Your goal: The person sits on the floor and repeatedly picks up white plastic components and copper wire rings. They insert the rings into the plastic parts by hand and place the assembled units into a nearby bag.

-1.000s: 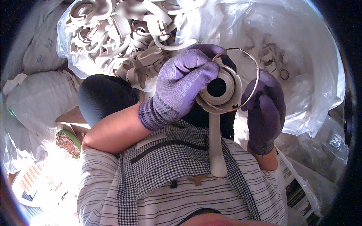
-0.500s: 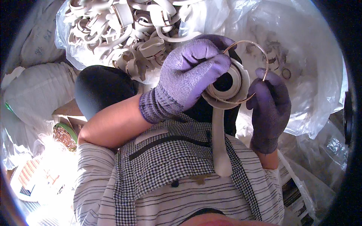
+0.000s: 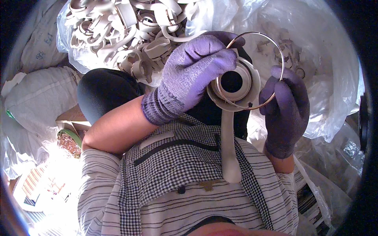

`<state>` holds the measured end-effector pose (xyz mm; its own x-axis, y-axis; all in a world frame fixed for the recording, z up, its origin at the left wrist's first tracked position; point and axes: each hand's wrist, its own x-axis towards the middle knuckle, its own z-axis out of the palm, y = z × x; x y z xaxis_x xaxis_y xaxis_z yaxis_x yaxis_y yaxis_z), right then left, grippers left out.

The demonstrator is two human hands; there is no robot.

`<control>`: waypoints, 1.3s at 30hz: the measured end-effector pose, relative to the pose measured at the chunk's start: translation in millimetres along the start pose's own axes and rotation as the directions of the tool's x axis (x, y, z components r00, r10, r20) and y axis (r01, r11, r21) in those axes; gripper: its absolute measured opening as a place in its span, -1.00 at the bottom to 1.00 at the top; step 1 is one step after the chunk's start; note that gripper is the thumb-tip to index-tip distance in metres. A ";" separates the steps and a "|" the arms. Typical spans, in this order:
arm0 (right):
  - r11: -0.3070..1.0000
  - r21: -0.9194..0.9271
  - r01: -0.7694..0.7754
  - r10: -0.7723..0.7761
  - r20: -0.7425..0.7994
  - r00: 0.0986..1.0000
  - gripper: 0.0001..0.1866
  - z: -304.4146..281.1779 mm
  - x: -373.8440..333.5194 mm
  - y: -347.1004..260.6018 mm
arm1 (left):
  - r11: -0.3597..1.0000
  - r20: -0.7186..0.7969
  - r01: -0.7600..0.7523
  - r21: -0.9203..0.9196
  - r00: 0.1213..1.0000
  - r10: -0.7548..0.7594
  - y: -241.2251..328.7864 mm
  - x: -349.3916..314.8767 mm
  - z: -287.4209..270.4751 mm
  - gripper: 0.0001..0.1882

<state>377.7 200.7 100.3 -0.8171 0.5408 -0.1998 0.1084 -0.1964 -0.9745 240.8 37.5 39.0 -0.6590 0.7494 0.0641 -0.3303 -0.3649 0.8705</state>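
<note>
A thin, shiny copper-coloured ring (image 3: 281, 53) is held up between my two gloved hands. My left hand (image 3: 193, 69), in a purple glove, pinches its left side between thumb and fingers. On its right side, my right hand (image 3: 286, 108), also gloved, closes its fingertips on the ring. Behind and below the ring is an off-white plastic part (image 3: 228, 129) with a round cup-like body, a dark round centre and a long handle pointing towards my chest. Whether my left hand also touches this part I cannot tell.
Many similar off-white handled parts (image 3: 128, 31) lie heaped in a clear bag at the far left. A transparent plastic bag (image 3: 319, 82) with small scraps spreads on the right. White sacks (image 3: 39, 96) and a green-rimmed container (image 3: 75, 135) of coppery rings are on the left, beside my knee (image 3: 108, 92).
The ring has risen slightly and moved right, tilting a little. My left hand has shifted slightly left and up, my right hand slightly right. The plastic part stays nearly in place.
</note>
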 end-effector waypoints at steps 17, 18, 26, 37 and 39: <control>0.984 0.171 0.041 -0.041 -0.005 0.999 -0.75 2.2 2.4 0.6 | 0.993 0.079 -0.095 -0.073 0.992 0.101 -10.8 2.1 -7.5 -0.35; 0.982 0.186 0.044 -0.042 -0.015 0.999 -0.75 1.9 1.7 1.0 | 0.987 0.079 -0.087 -0.133 0.992 0.098 -11.0 2.1 -5.8 -0.37; 0.980 0.196 0.042 -0.037 -0.029 0.999 -0.74 -1.3 -0.3 3.8 | 0.982 0.102 -0.178 -0.063 0.978 0.184 -16.5 4.1 -7.9 -0.41; 0.970 -0.216 0.107 -0.095 0.064 0.993 -0.74 -8.2 6.7 7.1 | 0.993 0.087 -0.100 -0.055 0.991 0.105 -8.0 1.3 -5.3 -0.54; 0.990 -0.091 0.107 -0.092 0.156 0.983 -0.76 -18.1 9.6 10.5 | 0.999 0.125 -0.044 -0.025 0.991 0.046 -3.7 2.4 -7.7 -0.43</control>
<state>381.2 218.7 86.3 -0.9018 0.4226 -0.0907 0.0712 -0.0618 -0.9955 235.3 36.4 32.2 -0.5838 0.7950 0.1651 -0.3180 -0.4110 0.8544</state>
